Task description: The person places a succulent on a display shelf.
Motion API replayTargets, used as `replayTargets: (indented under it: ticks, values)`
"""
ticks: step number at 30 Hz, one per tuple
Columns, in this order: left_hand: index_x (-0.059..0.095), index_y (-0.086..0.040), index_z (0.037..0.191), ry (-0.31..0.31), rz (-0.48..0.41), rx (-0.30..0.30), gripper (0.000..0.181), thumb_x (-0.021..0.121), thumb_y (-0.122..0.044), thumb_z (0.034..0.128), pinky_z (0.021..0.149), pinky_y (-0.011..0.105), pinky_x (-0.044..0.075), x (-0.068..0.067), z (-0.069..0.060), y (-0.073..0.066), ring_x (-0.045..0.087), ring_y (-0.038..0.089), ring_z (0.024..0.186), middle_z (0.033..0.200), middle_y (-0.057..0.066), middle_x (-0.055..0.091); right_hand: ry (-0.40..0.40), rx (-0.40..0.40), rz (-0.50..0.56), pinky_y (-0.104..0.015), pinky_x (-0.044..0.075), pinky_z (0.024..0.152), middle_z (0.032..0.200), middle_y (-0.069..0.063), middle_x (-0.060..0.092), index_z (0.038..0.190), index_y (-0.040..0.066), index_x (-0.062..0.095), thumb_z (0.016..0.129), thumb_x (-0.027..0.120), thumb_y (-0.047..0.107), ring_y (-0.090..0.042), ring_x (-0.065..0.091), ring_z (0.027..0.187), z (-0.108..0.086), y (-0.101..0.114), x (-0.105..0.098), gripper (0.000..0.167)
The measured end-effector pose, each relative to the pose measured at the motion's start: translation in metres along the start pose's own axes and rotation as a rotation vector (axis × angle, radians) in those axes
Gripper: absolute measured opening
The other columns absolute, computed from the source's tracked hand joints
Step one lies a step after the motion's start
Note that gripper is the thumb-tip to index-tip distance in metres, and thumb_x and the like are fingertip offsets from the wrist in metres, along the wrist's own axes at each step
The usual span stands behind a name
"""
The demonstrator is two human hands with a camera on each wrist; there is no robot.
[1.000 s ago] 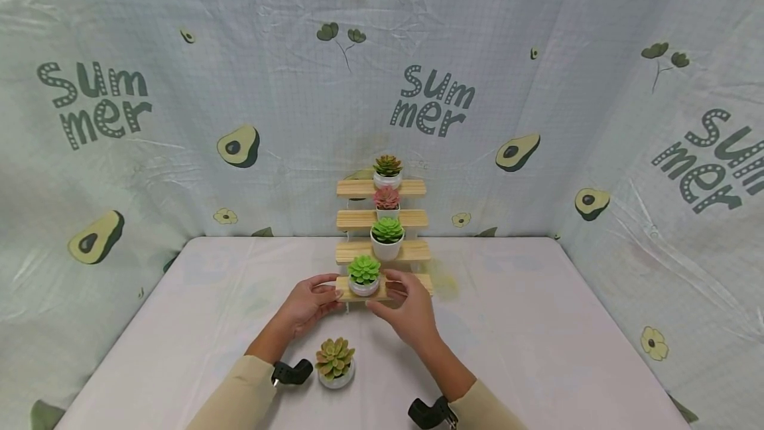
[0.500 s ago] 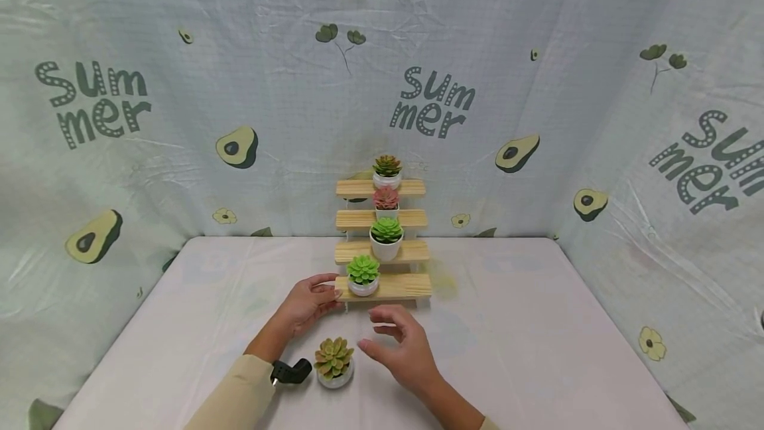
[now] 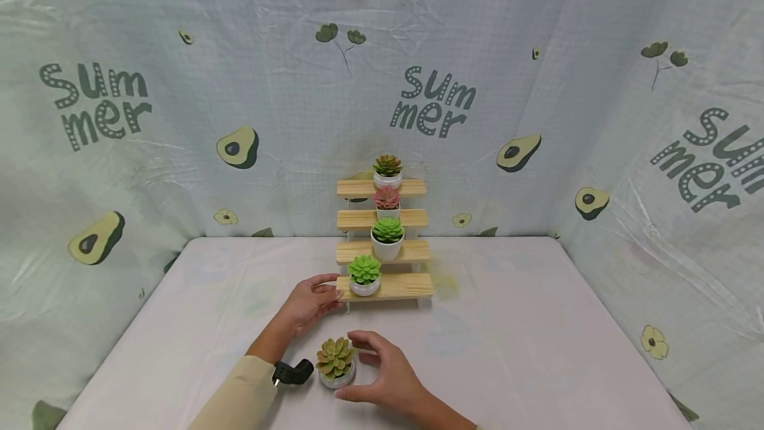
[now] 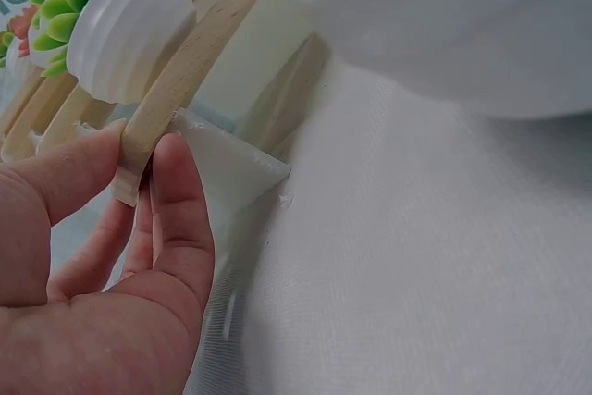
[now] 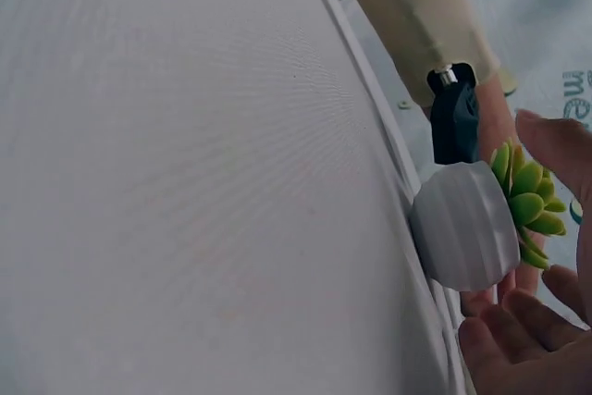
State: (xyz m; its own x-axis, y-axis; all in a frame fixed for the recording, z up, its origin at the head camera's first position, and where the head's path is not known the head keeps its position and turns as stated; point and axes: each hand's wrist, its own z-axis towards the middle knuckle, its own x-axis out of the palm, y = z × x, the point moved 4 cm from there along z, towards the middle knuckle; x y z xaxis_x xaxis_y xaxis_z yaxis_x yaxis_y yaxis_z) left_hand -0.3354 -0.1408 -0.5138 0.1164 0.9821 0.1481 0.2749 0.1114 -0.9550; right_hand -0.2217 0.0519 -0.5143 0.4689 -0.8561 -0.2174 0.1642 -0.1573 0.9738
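Note:
A tiered wooden plant stand [image 3: 406, 286] stands at the back of the table. My left hand [image 3: 307, 307] pinches the left end of its lowest plank [image 4: 176, 80] between thumb and fingers. On the table in front sits a yellow-green succulent [image 3: 334, 358] in a white ribbed pot [image 5: 467, 227]. My right hand [image 3: 388, 373] reaches round the right side of this pot, thumb and fingers spread. In the right wrist view a gap shows between the fingers [image 5: 518, 330] and the pot. A bright green succulent [image 3: 364, 271] in a white pot stands on the lowest plank, left of centre.
Higher planks carry another green succulent [image 3: 387, 231], a pink succulent [image 3: 386, 198] and a reddish-green succulent [image 3: 388, 166], each in a white pot. A patterned cloth [image 3: 286, 111] hangs behind the table. The left wrist camera [image 3: 292, 372] is close to the loose pot.
My right hand has left the green succulent on the lowest plank and moved down to the loose pot on the table. My left hand has kept its place on the plank.

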Motion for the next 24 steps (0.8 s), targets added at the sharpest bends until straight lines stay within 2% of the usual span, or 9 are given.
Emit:
replayTargets:
  ticks: [4, 11, 24]
  values:
    - [0.045, 0.004, 0.148, -0.011, 0.004, -0.007, 0.049, 0.060, 0.001, 0.1009, 0.082, 0.029, 0.062, -0.001, 0.001, 0.000, 0.070, 0.013, 0.089, 0.105, 0.008, 0.068, 0.026, 0.057, 0.007, -0.029, 0.053, 0.106, 0.143, -0.003, 0.059, 0.145, 0.012, 0.053, 0.080, 0.090, 0.026, -0.019, 0.058, 0.133, 0.003, -0.002, 0.002, 0.076]
    - [0.044, 0.004, 0.149, -0.003, 0.013, -0.002, 0.050, 0.060, 0.000, 0.1010, 0.083, 0.029, 0.062, -0.002, 0.002, 0.001, 0.070, 0.014, 0.091, 0.110, 0.011, 0.069, 0.050, 0.095, 0.017, -0.026, 0.055, 0.101, 0.137, -0.004, 0.063, 0.138, 0.017, 0.059, 0.080, 0.090, 0.021, -0.011, 0.065, 0.121, 0.009, -0.004, 0.005, 0.066]
    - [0.045, 0.004, 0.148, 0.002, 0.015, -0.008, 0.050, 0.061, 0.000, 0.1006, 0.083, 0.030, 0.062, -0.002, 0.002, 0.001, 0.070, 0.014, 0.091, 0.113, 0.012, 0.069, 0.059, 0.120, 0.037, -0.024, 0.057, 0.097, 0.131, -0.005, 0.067, 0.133, 0.009, 0.064, 0.081, 0.088, 0.015, -0.013, 0.068, 0.118, 0.015, -0.006, 0.008, 0.058]
